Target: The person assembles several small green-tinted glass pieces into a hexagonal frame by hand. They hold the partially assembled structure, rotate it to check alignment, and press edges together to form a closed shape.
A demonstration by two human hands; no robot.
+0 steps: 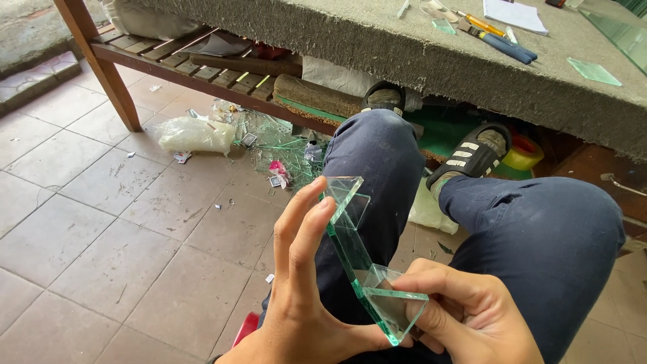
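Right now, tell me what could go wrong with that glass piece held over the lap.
The left hand and right hand grip the glass piece by bare edges, so a cut seems possible. If it slips, it may hit the knee or shatter on the tiled floor, where broken glass already lies.

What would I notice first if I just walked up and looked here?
First, the greenish glass piece low in the middle, held between the left hand and the right hand over the person's dark blue trousers. Next, the heap of broken glass on the tiled floor under the workbench, beside a white plastic bag.
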